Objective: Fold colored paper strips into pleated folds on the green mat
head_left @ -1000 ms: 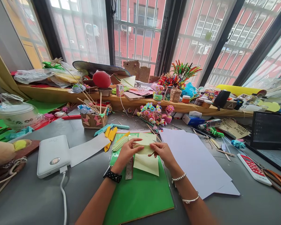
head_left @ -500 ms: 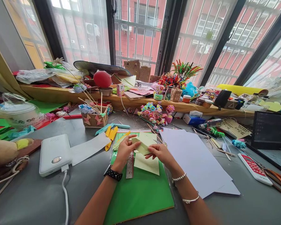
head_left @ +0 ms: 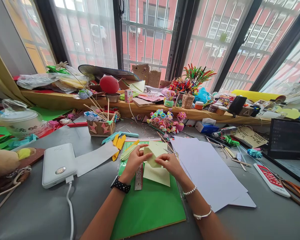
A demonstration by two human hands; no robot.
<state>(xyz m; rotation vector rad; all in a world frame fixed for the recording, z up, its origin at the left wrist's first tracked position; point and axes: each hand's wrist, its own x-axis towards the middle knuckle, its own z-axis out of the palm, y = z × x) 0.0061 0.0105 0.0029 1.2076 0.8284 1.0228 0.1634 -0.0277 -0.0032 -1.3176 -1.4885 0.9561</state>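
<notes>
Between both hands, above the green sheet [head_left: 150,210], is a small piece of pale yellow-green paper [head_left: 152,160] that looks folded. My left hand [head_left: 135,161] pinches its left side between thumb and fingers. At its right edge, my right hand [head_left: 170,163] grips it with thumb and fingertips. Under the hands lies another pale yellow paper sheet [head_left: 157,175], flat on the green one. A clear ruler [head_left: 138,178] with red markings rests beside it, its upper end partly covered by my left hand. Scissors [head_left: 174,153] lie just beyond my right hand, partly hidden.
Yellow folded strips [head_left: 119,146] and a white paper strip [head_left: 95,158] lie left, near a white power bank [head_left: 59,165] with a cable. White paper sheets [head_left: 210,173] spread on the right. Behind are a decorated box [head_left: 101,128] and flowers [head_left: 162,120]. A calculator [head_left: 271,180] sits far right.
The held paper has tilted between the fingers, and its near part looks narrower. My right hand has shifted slightly left. Both hands keep their grip.
</notes>
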